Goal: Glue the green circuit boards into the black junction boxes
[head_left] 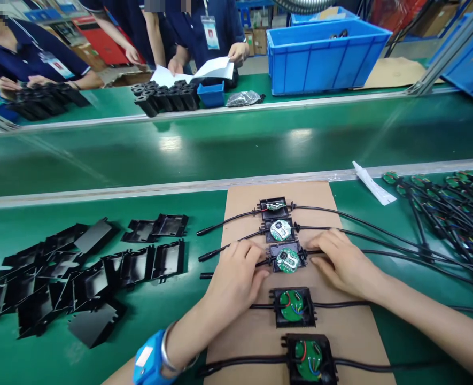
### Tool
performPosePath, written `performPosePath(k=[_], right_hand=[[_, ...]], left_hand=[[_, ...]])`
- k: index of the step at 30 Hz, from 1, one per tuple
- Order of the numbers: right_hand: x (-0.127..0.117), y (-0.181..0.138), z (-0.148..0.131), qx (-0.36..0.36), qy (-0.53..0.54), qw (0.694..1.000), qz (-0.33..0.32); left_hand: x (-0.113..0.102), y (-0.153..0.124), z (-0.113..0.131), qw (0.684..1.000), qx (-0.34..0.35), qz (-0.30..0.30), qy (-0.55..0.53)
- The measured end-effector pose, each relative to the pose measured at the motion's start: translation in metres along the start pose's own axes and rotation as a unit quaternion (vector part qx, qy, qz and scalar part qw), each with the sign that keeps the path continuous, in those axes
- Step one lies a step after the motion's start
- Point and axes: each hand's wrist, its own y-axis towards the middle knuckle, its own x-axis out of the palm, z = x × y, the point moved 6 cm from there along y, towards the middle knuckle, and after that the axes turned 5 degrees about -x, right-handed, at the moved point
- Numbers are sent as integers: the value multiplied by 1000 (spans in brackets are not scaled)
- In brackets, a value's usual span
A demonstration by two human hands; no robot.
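Observation:
Several open black housings with round green circuit boards lie in a row on a brown cardboard sheet point(244, 200). Black cables run out of both sides of each housing. My left hand point(236, 278) and my right hand point(340, 262) flank the third housing point(287, 258). Left fingers curl and press on its left cable end. Right fingers are closed against the cable at its right edge. Two housings point(274, 207) lie farther away, and two more point(293, 306) lie nearer me. A blue wrist strap point(150, 361) sits on my left wrist.
Black plastic covers point(87, 278) are spread to the left on the green bench. A bundle of cabled boards point(440, 208) lies to the right, by a white packet point(372, 184). Across the conveyor stand other people, black parts point(166, 96), papers and blue bins point(324, 53).

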Motion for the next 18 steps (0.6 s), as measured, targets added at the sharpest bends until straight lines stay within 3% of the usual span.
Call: performPosePath(k=[3, 6, 11, 18], right_hand=[[2, -6, -4, -8, 19, 1000, 13], [-9, -12, -26, -34, 8, 999, 2], [-18, -6, -54, -30, -33, 996, -78], [2, 18, -47, 7, -90, 979, -184]], left_hand=[[2, 3, -13, 999, -15, -19, -39], [-8, 1, -8, 996, -17, -2, -84], [-10, 1, 5, 998, -10, -28, -51], [6, 8, -1, 998, -25, -65, -12]])
